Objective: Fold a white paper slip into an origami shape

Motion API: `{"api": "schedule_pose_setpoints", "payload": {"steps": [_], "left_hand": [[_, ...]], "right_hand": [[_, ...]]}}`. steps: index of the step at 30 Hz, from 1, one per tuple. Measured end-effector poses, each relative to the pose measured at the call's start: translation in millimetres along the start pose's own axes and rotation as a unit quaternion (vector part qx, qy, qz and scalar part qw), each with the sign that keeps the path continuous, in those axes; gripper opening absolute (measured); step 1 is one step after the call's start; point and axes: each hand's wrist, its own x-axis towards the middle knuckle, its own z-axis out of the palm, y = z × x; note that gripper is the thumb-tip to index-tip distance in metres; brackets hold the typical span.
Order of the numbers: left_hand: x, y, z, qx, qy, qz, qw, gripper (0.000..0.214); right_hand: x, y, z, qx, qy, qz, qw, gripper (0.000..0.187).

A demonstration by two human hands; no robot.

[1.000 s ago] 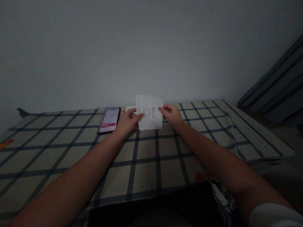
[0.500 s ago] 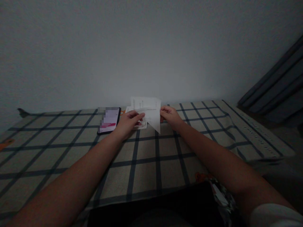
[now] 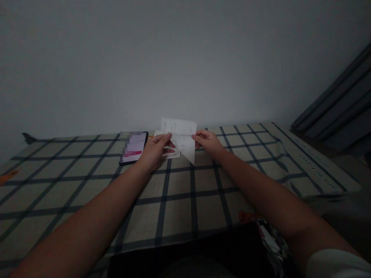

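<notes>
A white sheet of paper (image 3: 181, 127) with faint printing is held up between both hands. A crease runs across it, and a pointed corner hangs down below. My left hand (image 3: 156, 148) pinches its left side at the crease, thumb on top. At the right end of the crease, my right hand (image 3: 207, 141) grips the edge between thumb and fingers. Under and behind my left hand lie more pale papers (image 3: 174, 155) on the cloth, partly hidden. Just left of that hand is a phone (image 3: 133, 148) with a lit, partly blurred screen.
A checked cloth (image 3: 179, 208) with dark blue lines covers the surface. Behind it rises a plain grey wall (image 3: 185, 61). A dark curtain (image 3: 342, 88) hangs at the right. An orange patch (image 3: 8, 177) shows at the far left.
The paper's crease now shows straighter across the sheet. My left thumb has moved up and slightly left onto the crease, and my right thumb now lies over the paper's edge.
</notes>
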Motion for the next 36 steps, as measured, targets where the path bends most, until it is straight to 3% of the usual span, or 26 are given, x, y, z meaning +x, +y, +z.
{"api": "schedule_pose_setpoints", "payload": {"steps": [5,10,14,18,23,26,29,34,36], "left_hand": [[2,-1,-2.3,0.005,0.033,0.025,0.999,0.035],[1,-3,-1.5,0.011,-0.014,-0.017,1.000,0.036],[1,-4,-1.1,0.061,-0.009,-0.008,0.998,0.039],[1,-4,-1.8,0.022,-0.019,-0.020,0.999,0.038],[5,-4,-4.4,-0.022,0.029,0.048,0.998,0.033],[6,-3,-5.3,-0.013,0.039,0.076,0.996,0.065],[4,-2,-5.4,0.006,0.030,0.109,0.994,0.083],[6,-1,-7.3,0.080,0.025,0.126,0.989,0.040],[7,-1,-9.1,0.106,0.029,0.133,0.985,0.038]], "right_hand": [[2,3,0,0.013,0.012,0.003,1.000,0.029],[3,2,1,0.046,0.014,0.020,0.999,0.032],[5,4,2,0.077,0.019,0.036,0.996,0.040],[7,7,0,0.067,0.017,0.016,0.997,0.037],[6,7,-2,0.051,0.010,-0.029,0.998,0.041],[5,5,-3,0.051,0.013,-0.068,0.996,0.055],[5,3,-5,0.036,0.003,-0.078,0.996,0.045],[5,-2,-10,0.001,-0.008,-0.087,0.996,0.031],[4,-4,-12,-0.005,-0.007,-0.092,0.996,0.031]]}}
